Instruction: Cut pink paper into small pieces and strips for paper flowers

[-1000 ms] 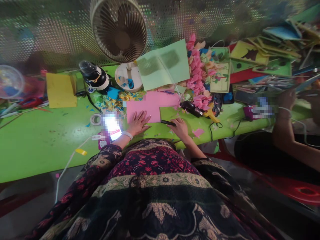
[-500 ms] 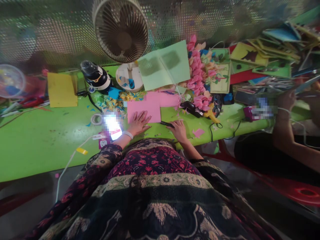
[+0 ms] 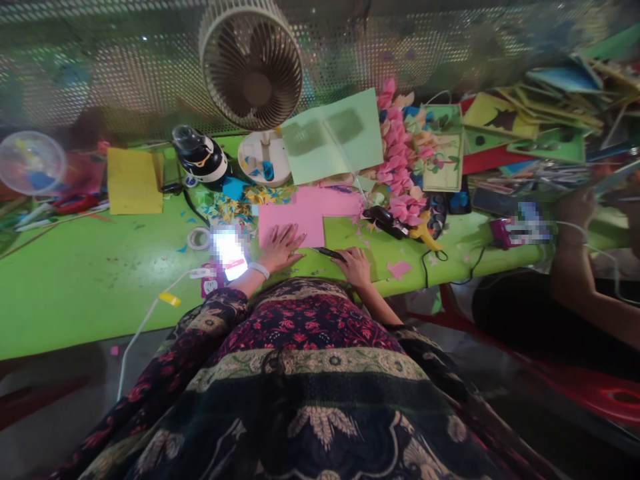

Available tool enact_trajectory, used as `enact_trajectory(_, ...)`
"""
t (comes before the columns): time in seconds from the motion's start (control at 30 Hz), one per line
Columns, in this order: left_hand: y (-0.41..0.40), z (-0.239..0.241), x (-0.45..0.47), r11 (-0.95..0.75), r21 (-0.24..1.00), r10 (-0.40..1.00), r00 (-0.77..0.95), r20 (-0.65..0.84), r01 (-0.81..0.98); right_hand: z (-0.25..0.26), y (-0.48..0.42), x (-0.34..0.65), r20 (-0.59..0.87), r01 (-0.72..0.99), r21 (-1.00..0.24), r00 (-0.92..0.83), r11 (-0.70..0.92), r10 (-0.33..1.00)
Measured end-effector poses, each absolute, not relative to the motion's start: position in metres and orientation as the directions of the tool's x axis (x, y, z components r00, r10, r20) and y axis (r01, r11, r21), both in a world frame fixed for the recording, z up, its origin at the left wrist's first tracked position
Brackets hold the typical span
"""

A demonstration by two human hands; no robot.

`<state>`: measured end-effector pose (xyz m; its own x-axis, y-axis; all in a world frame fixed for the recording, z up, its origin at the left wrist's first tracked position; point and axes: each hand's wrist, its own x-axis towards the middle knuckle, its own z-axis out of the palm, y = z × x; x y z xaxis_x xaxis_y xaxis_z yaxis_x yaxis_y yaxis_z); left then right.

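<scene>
Bench surroundings, cluttered.

A beige desk fan (image 3: 251, 73) stands at the back of the green table (image 3: 75, 280). Left of it lies a yellow sheet (image 3: 134, 181) and a black-and-white helmet-shaped item (image 3: 200, 155); a roll of tape (image 3: 199, 238) sits nearer the front. Pink paper flowers (image 3: 400, 167) are heaped right of a pale green sheet (image 3: 333, 137). A co-worker's arm (image 3: 580, 280) rests at far right.

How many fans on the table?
2. A beige fan stands at the back centre, its round base behind the pink paper. A small pale fan sits at the far left edge. Clutter on the right may hide more.
</scene>
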<state>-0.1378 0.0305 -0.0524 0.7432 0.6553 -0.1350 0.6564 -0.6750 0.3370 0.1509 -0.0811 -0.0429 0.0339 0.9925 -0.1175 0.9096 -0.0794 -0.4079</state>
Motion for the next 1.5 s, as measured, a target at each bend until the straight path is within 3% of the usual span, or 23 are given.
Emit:
enact_trajectory(0.33, 0.031, -0.051, -0.138, -0.68, 0.317, 0.649, 0.744, -0.159, 0.661, -0.047, -0.079, 0.136, -0.099, 0.921, -0.387, -0.008, -0.031, 0.995)
enact_trajectory(0.6, 0.029, -0.04, -0.102, -0.645, 0.287, 0.672, 0.705, -0.228, 0.708, -0.061, -0.081, 0.163, 0.058, 0.948, -0.317, 0.013, 0.006, 0.998)
enact_trajectory(0.83, 0.016, -0.033, -0.115, -0.638, 0.29, 0.702, 0.694, -0.162, 0.713, -0.067, -0.081, 0.171, 0.091, 0.944, -0.329, -0.001, 0.031, 0.996)
enact_trajectory(1.5, -0.006, -0.037, -0.133, -0.63, 0.309, 0.697, 0.694, -0.179, 0.712, -0.066, -0.081, 0.156, 0.026, 0.94, -0.338, -0.049, 0.055, 0.998)
